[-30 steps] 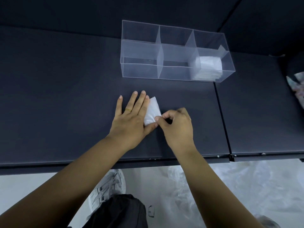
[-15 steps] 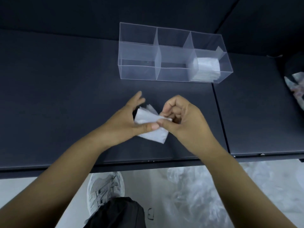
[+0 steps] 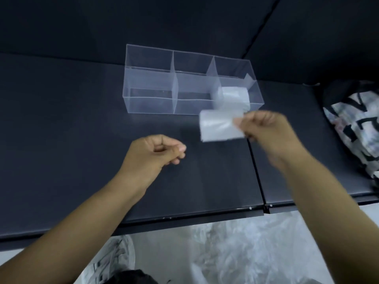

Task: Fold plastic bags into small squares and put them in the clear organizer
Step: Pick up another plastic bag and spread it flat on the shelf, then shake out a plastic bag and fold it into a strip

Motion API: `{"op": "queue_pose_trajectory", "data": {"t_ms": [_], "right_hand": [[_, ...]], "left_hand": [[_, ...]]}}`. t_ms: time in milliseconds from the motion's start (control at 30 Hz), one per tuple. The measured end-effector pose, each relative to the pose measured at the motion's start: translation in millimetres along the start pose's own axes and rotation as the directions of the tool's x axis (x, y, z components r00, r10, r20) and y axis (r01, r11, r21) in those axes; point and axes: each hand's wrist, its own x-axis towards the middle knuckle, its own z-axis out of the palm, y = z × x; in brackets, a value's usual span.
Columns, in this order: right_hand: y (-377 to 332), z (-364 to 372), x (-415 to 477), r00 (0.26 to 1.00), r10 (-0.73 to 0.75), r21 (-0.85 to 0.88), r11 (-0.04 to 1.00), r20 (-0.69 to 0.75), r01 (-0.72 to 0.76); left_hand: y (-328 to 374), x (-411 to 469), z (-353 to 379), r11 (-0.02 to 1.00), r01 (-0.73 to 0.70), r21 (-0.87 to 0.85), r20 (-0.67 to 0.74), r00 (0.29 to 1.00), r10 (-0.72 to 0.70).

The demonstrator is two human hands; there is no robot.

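Note:
My right hand (image 3: 264,132) pinches a folded white plastic bag (image 3: 219,126) by its right edge and holds it in the air, just in front of the right end of the clear organizer (image 3: 151,99). The organizer has three compartments; a stack of folded bags (image 3: 233,95) lies in the right one, and the other two look empty. My left hand (image 3: 155,154) hovers over the dark table (image 3: 61,130) with its fingers curled and nothing in it. The held bag is blurred by motion.
A black-and-white patterned bag (image 3: 356,128) sits at the table's right edge. Loose clear plastic bags (image 3: 246,249) lie on the floor below the table's front edge, beside a white shoe (image 3: 114,261). A seam (image 3: 256,177) splits the tabletop into two panels.
The folded bag was pressed on the table, then held by both hands. Now my left hand has let go and my right hand has carried it up and right toward the organizer.

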Motion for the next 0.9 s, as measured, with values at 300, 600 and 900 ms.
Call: {"op": "queue_pose_trajectory", "data": {"t_ms": [300,600,900], "right_hand": [[17.2,-26.9,129.6,0.953,-0.013,-0.45,0.883,-0.303,-0.131],[21.0,-20.2,138.9,0.929,-0.03,-0.708,0.656,-0.37,-0.26],[58.9,-15.1,-17.8,0.805,-0.387,-0.48,0.865,-0.45,0.147]], "left_hand": [[-47.8,-18.4,10.2,0.637,-0.283,0.717,0.067,0.938,0.341],[-66.2,-30.9,20.1,0.096,-0.35,0.932,0.328,0.926,0.187],[-73.6,-30.0,20.7,0.033,-0.353,0.935,0.341,0.922,0.183]]}}
